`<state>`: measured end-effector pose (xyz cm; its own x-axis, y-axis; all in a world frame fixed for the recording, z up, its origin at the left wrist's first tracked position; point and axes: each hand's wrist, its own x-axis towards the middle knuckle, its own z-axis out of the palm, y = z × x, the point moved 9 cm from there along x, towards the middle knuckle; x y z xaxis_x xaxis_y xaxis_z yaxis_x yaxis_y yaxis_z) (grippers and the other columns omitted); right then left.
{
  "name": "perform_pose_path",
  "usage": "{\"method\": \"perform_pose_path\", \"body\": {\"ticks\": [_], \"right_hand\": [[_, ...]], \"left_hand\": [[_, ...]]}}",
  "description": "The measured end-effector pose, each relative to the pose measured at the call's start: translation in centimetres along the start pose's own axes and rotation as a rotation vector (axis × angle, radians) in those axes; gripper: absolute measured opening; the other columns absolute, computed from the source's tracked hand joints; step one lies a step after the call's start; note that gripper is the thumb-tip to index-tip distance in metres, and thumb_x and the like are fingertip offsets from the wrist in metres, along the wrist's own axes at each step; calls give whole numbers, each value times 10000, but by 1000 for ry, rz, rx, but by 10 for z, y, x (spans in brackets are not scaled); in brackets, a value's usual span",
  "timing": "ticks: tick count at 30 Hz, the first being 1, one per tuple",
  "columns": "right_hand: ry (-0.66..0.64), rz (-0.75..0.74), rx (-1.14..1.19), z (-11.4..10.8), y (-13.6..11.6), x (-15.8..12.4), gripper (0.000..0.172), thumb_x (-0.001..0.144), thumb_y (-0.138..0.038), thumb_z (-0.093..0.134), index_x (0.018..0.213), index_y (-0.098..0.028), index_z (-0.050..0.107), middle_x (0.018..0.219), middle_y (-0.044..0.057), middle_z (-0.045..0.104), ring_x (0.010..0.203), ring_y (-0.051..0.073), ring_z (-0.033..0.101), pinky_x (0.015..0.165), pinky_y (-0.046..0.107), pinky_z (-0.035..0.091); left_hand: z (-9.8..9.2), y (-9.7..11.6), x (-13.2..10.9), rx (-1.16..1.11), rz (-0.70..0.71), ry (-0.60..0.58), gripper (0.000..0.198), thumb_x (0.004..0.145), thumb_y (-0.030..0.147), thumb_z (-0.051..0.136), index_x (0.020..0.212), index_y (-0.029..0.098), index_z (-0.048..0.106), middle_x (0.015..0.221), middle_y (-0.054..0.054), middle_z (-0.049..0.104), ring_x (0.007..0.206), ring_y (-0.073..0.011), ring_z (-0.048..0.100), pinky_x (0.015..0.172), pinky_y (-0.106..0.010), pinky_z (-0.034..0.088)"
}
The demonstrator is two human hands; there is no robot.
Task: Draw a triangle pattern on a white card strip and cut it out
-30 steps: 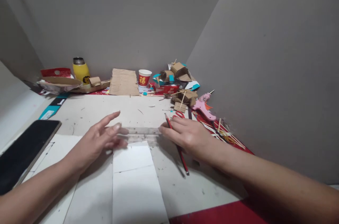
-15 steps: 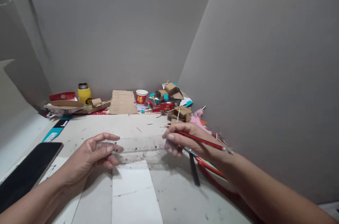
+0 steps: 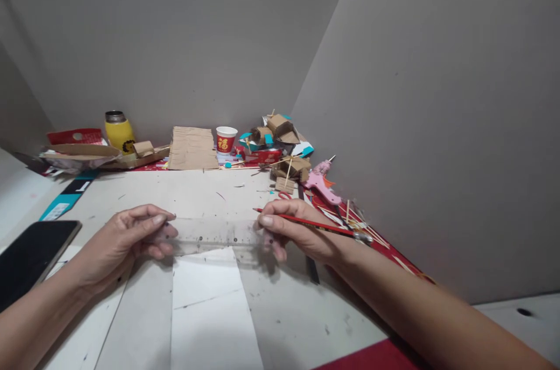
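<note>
My left hand (image 3: 125, 241) pinches the left end of a clear plastic ruler (image 3: 210, 231) between thumb and fingers. Between the thumb and fingers of my right hand (image 3: 291, 227) is a red pencil (image 3: 319, 224), its sharpened tip pointing left; the same hand also grips the ruler's right end. The ruler is held level above the table, over the top edge of a white paper strip (image 3: 210, 311). A faint drawn line crosses that strip.
A black phone (image 3: 39, 259) lies at left. Along the back stand a yellow bottle (image 3: 119, 133), corrugated cardboard (image 3: 192, 148), a paper cup (image 3: 226, 141) and cardboard constructions (image 3: 280, 131). A pink glue gun (image 3: 324, 183) and thin sticks (image 3: 363, 224) lie at right.
My left fingers have closed onto the ruler's left end. The view has shifted, so both hands and the table's contents appear farther left. The orange-handled scissors by my right forearm no longer show there.
</note>
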<state>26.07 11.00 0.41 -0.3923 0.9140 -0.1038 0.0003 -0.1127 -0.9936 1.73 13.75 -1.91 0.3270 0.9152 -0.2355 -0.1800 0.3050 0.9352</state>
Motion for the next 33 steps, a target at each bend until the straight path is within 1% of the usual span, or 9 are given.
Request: {"method": "perform_pose_path", "body": {"ticks": [5,9,11,14,17,20,23,26,33], "right_hand": [[28,0,-86,-2,4,-1,364,834,-477,740,696,-170,602,547,-18,676,366,58,554,375,154,450],[66,0,-171,-1,4,-2,375,845,-501,721,726,-162,614,580,-11,670,412,56,560,420,165,461],[89,-4,-190,1,5,-2,382,839,-507,725,724,-161,610,581,-9,657,417,59,551,420,173,457],[100,-27,-197,9,8,1,365,852,-487,717,726,-160,613,582,-9,640,422,67,546,416,189,464],[70,-34,-146,22,15,2,358,862,-484,704,731,-163,613,567,-21,625,415,70,545,403,188,471],[15,3,-104,33,22,2,378,834,-508,727,742,-157,621,565,-28,624,425,68,557,418,181,489],[17,23,-94,31,26,3,372,847,-509,713,809,-146,641,638,0,664,466,71,588,449,184,507],[118,-35,-95,17,22,4,337,879,-479,683,811,-154,624,690,18,686,488,69,597,456,181,497],[210,-27,-98,3,27,7,284,892,-414,653,777,-160,596,667,14,683,468,67,569,463,192,482]], "left_hand": [[-9,1,4,153,47,58,297,716,442,849,793,179,736,674,-27,697,614,-147,631,561,-217,523],[-19,42,-12,761,382,321,283,845,513,682,949,255,736,981,-35,750,947,-255,649,778,-306,526],[-2,65,-29,1038,634,400,288,877,487,620,1065,286,703,1145,-21,711,1099,-305,601,886,-369,503],[41,63,-41,1216,827,205,308,902,404,594,1161,261,681,1163,-65,710,1106,-318,614,1007,-444,428],[72,35,-38,1223,749,-52,359,932,382,574,1264,269,652,1113,-81,737,999,-292,659,922,-427,472],[80,17,-32,1188,624,-152,341,957,373,527,1250,280,675,1014,-74,753,904,-259,677,796,-376,502],[72,17,-25,1213,569,-144,315,957,354,508,1186,312,720,918,-47,756,825,-233,681,724,-338,493],[60,22,-13,1293,531,-106,315,937,354,517,1151,337,747,880,-38,763,794,-236,686,684,-328,486],[46,-1,13,1133,268,-88,311,896,425,568,1082,304,785,1117,-54,776,997,-304,707,848,-423,535]]}}
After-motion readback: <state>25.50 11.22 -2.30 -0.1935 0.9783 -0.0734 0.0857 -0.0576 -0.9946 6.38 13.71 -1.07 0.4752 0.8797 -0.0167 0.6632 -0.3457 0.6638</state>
